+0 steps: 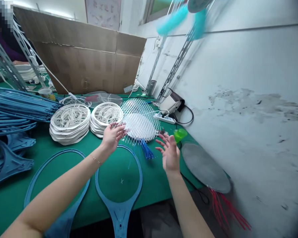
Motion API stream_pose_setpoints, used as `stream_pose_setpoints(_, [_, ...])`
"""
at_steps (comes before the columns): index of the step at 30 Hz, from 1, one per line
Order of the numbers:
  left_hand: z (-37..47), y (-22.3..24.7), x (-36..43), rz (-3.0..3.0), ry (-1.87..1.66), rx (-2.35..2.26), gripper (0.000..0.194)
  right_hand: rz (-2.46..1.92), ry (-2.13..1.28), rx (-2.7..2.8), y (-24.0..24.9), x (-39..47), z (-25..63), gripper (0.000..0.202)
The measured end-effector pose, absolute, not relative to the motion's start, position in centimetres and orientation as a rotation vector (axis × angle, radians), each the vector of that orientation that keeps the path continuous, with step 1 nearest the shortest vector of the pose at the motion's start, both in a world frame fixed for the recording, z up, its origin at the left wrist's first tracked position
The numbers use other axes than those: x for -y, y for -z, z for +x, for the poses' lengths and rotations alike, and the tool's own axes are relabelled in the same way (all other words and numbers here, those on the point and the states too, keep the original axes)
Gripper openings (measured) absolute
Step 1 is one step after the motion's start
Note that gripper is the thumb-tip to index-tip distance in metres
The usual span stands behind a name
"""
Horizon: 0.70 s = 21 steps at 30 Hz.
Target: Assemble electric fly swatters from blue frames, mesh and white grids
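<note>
My left hand (112,136) reaches to the left edge of a round silvery wire mesh (140,120), fingers apart; whether the fingertips touch it I cannot tell. My right hand (169,152) hovers near the lower right edge of the mesh, its fingers spread and holding nothing visible. Under the mesh shows a pale round shape. A bundle of blue wires (147,151) pokes out below it. On the table before me lie two blue racket frames: one (140,173) between my arms, the other (31,188) partly hidden by my left forearm.
Two stacks of white rings (69,132) (106,114) stand left of the mesh. Blue frames (15,105) are piled far left. A cardboard sheet (89,66) rises behind. At right are a power strip (165,119), a green cup (180,135), a grey disc (206,167) and red wires (228,210).
</note>
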<state>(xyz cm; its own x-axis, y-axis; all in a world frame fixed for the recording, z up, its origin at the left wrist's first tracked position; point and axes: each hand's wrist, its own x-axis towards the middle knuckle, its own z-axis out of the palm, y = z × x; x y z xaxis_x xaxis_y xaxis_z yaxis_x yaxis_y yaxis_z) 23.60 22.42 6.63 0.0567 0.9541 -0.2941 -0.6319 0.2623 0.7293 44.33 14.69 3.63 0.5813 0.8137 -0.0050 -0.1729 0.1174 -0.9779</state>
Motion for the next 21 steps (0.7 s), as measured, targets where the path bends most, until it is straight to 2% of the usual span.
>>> stream_pose_setpoints(4, [19.3, -5.6, -17.5, 0.438, -1.24, -0.92, 0.044, -1.211, -1.027, 0.501, -4.2, -14.2, 41.4, 0.054])
stream_pose_setpoints(15, [14.3, -4.4, -13.4, 0.359, -1.161, -1.02, 0.03, -1.23, -1.138, 0.345, -2.9, -13.4, 38.6, 0.04])
stream_pose_setpoints(21, [12.9, -3.1, -11.3, 0.326, -1.164, -1.079, 0.03, -1.238, -1.234, 0.299, -3.0, -12.5, 38.8, 0.029])
